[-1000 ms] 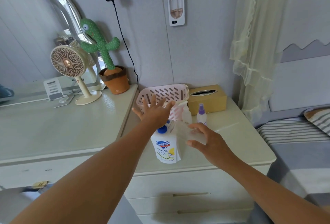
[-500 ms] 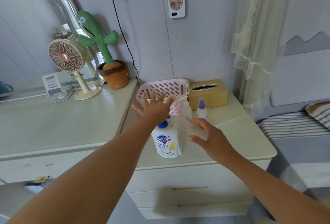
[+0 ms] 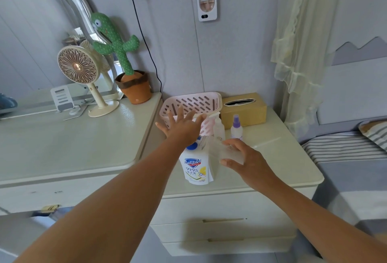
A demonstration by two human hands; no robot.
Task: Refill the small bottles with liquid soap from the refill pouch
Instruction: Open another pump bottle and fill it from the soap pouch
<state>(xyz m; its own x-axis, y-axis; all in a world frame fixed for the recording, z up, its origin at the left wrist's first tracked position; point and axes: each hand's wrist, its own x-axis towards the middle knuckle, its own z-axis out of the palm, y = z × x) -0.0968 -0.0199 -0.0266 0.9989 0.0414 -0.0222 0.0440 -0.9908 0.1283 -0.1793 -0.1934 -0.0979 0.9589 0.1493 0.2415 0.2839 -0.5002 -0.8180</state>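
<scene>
White refill pouch [image 3: 196,166] upright under splayed left hand [image 3: 184,129]; right hand [image 3: 247,159] beside, grip unclear.

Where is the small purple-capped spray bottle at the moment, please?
In the head view, the spray bottle stands on the nightstand, right of centre, just in front of the tissue box and beside the clear bottle, beyond the right hand.

Soft, even daylight fills the room, glare streaks the cabinet top [image 3: 270,140], and wide-angle distortion bends the edges.

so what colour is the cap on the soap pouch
The cap is blue; head view.
</scene>
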